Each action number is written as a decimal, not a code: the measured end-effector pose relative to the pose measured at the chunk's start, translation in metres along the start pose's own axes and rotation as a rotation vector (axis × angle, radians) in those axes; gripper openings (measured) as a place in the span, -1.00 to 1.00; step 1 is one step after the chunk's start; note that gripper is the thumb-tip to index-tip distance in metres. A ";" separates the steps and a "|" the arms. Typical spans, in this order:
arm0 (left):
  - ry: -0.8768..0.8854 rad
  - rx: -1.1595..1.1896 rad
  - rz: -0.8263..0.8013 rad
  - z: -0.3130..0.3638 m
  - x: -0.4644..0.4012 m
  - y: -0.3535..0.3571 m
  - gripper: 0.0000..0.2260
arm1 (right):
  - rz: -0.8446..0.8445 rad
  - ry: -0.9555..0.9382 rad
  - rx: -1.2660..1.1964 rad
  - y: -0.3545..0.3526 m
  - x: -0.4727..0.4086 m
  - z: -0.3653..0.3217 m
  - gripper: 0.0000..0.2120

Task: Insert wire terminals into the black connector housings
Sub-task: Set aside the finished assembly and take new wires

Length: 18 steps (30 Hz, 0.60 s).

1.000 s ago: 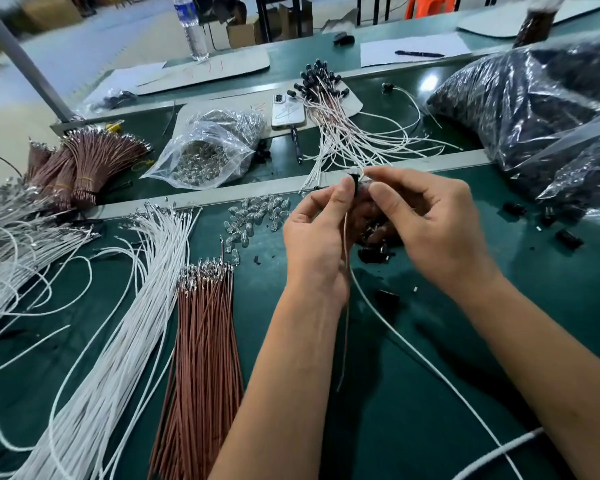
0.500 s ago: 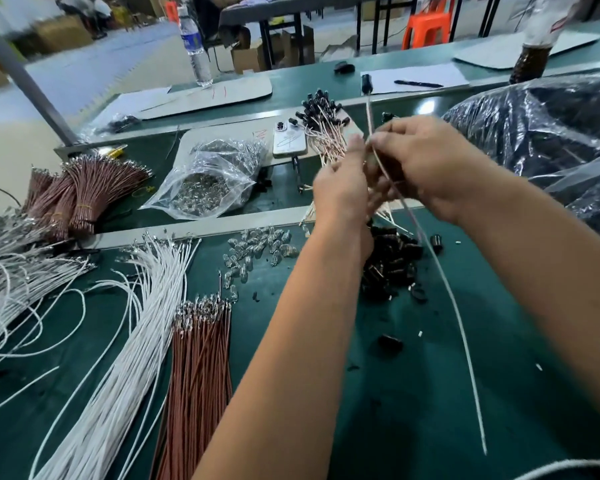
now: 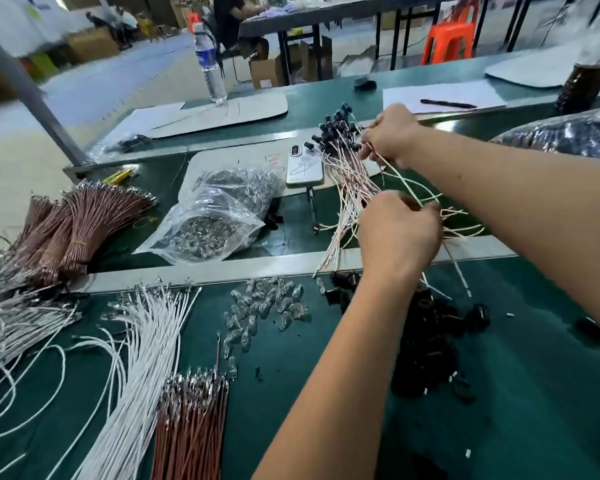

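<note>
My right hand (image 3: pixel 392 136) reaches far over the pile of finished wires with black connector housings (image 3: pixel 343 157) and pinches the upper end of a white wire (image 3: pixel 400 183). My left hand (image 3: pixel 399 233) is nearer, with its fingers curled round the lower part of the same wire. The housing on this wire is hidden among the pile. Loose black housings (image 3: pixel 426 337) lie heaped on the green mat below my left wrist. White terminal wires (image 3: pixel 146 341) and brown terminal wires (image 3: pixel 191 420) lie fanned at the lower left.
Small clear pieces (image 3: pixel 267 306) are scattered mid-mat. A plastic bag of metal terminals (image 3: pixel 208 216), a phone (image 3: pixel 303 166) and tied brown wire bundles (image 3: pixel 84 220) sit beyond the metal rail (image 3: pixel 187 271). A water bottle (image 3: pixel 210 69) stands at the back, and a dark plastic bag (image 3: pixel 568 133) at the right.
Both hands have moved away from me and up, from above the loose housings to the finished pile. The right hand has stretched further out, and the wire now lies over that pile.
</note>
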State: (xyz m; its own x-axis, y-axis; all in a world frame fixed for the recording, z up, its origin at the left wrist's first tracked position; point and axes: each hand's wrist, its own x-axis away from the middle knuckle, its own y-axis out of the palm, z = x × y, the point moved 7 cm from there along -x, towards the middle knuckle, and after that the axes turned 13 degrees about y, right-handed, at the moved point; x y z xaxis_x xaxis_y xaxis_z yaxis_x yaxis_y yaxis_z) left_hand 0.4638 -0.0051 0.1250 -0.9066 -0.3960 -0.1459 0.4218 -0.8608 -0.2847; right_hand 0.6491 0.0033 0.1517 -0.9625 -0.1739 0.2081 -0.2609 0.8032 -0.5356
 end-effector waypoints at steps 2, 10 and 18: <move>0.072 -0.304 0.073 0.002 -0.009 -0.013 -0.80 | 0.040 -0.046 0.012 0.003 -0.012 -0.007 -0.83; 0.113 -0.451 0.207 -0.001 -0.025 -0.040 -0.88 | 0.134 -0.089 0.282 0.012 -0.025 0.003 -0.80; 0.081 -0.399 0.210 -0.021 0.021 -0.080 -0.94 | -0.029 -0.378 0.544 0.006 0.088 0.021 -0.86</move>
State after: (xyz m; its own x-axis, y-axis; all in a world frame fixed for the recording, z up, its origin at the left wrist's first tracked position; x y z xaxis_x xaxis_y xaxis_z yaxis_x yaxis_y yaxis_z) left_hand 0.4114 0.0616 0.1251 -0.8039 -0.5085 -0.3086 0.5824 -0.5678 -0.5817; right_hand 0.5609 -0.0193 0.1496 -0.8882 -0.4591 -0.0197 -0.1920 0.4097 -0.8918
